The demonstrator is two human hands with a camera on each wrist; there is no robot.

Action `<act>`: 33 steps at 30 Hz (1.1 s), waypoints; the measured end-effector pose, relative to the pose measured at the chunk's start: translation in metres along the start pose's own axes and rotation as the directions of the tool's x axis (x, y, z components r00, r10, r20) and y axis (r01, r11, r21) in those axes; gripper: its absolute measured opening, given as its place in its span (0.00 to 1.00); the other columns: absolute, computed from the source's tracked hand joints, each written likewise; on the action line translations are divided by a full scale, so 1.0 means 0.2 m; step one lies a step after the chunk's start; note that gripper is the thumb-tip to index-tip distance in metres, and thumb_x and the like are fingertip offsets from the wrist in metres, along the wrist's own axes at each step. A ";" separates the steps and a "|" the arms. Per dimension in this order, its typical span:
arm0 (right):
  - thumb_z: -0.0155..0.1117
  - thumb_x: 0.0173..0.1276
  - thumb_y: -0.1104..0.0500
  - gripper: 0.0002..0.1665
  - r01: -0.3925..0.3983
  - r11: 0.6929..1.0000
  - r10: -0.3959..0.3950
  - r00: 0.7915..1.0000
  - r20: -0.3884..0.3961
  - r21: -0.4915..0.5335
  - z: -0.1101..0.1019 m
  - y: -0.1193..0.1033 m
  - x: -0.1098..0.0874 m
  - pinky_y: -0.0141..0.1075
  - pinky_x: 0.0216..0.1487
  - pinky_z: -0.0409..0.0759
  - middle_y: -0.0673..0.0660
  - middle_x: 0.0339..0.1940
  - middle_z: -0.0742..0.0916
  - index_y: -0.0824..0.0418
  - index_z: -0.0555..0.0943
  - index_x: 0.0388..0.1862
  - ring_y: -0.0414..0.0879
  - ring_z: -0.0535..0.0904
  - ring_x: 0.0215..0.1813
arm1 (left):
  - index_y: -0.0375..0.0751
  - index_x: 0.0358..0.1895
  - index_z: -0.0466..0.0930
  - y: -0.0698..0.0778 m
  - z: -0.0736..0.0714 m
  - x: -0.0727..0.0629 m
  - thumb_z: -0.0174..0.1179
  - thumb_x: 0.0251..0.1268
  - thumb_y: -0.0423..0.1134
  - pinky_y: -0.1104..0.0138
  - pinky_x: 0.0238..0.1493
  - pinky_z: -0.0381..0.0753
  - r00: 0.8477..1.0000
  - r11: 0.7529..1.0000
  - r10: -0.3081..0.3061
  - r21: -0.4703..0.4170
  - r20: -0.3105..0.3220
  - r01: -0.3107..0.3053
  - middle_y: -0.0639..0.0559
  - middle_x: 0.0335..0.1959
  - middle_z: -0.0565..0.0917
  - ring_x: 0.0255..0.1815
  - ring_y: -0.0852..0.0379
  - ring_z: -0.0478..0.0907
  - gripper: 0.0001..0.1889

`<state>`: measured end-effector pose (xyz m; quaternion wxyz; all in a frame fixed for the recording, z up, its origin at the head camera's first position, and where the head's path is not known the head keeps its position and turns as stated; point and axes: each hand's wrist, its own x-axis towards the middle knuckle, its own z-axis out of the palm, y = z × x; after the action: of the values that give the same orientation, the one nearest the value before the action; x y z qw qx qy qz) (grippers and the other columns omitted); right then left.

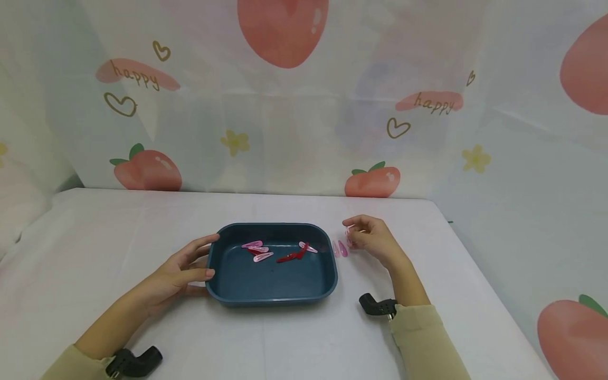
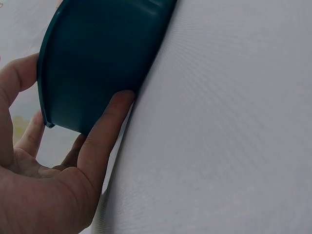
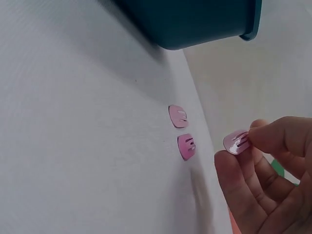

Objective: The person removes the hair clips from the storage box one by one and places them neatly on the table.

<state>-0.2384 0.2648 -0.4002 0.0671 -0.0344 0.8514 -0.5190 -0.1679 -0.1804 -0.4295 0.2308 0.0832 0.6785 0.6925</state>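
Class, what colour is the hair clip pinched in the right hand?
Light pink; the snap hair clip in the right hand shows best in the right wrist view.

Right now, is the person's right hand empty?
No, the right hand pinches a shiny pink hair clip in its fingertips.

Head view downward; wrist views close; tray (image 1: 275, 286) shared.
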 end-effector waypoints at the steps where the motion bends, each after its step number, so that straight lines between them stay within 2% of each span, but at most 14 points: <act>1: 0.57 0.71 0.67 0.20 -0.005 1.000 0.005 1.000 -0.001 -0.015 0.00 0.01 0.00 0.36 0.42 0.86 0.68 0.44 0.83 0.71 0.77 0.60 0.53 0.80 0.41 | 0.57 0.79 0.53 0.00 0.00 0.00 0.62 0.68 0.35 0.45 0.55 0.81 1.000 1.000 -0.002 0.003 -0.001 0.002 0.40 0.80 0.49 0.78 0.30 0.52 0.40; 11: 0.63 0.70 0.65 0.16 -0.066 0.989 0.066 0.998 -0.005 -0.132 0.01 0.02 0.00 0.35 0.39 0.85 0.63 0.38 0.83 0.67 0.81 0.55 0.50 0.80 0.35 | 0.57 0.79 0.53 0.00 0.00 0.00 0.62 0.68 0.35 0.44 0.55 0.81 1.000 1.000 -0.002 0.015 -0.007 0.003 0.40 0.80 0.49 0.78 0.30 0.52 0.40; 17: 0.63 0.69 0.65 0.15 -0.094 0.978 0.092 0.996 -0.018 -0.186 0.02 0.03 0.01 0.34 0.38 0.84 0.61 0.37 0.84 0.65 0.82 0.54 0.49 0.80 0.33 | 0.57 0.78 0.54 0.00 0.00 0.00 0.63 0.68 0.36 0.45 0.54 0.81 1.000 1.000 -0.001 0.025 -0.009 0.001 0.39 0.80 0.49 0.78 0.29 0.51 0.40; 33: 0.63 0.69 0.65 0.15 -0.096 0.958 0.093 0.995 -0.024 -0.270 0.02 0.03 0.01 0.35 0.39 0.83 0.60 0.38 0.83 0.61 0.83 0.53 0.49 0.80 0.34 | 0.57 0.79 0.53 0.00 0.00 -0.01 0.62 0.69 0.36 0.44 0.54 0.81 1.000 0.999 0.007 0.040 -0.007 -0.007 0.38 0.80 0.48 0.78 0.29 0.50 0.39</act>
<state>-0.2395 0.2634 -0.4086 0.0815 0.0003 0.9155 -0.3940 -0.1666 -0.1808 -0.4287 0.2244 0.0877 0.6925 0.6800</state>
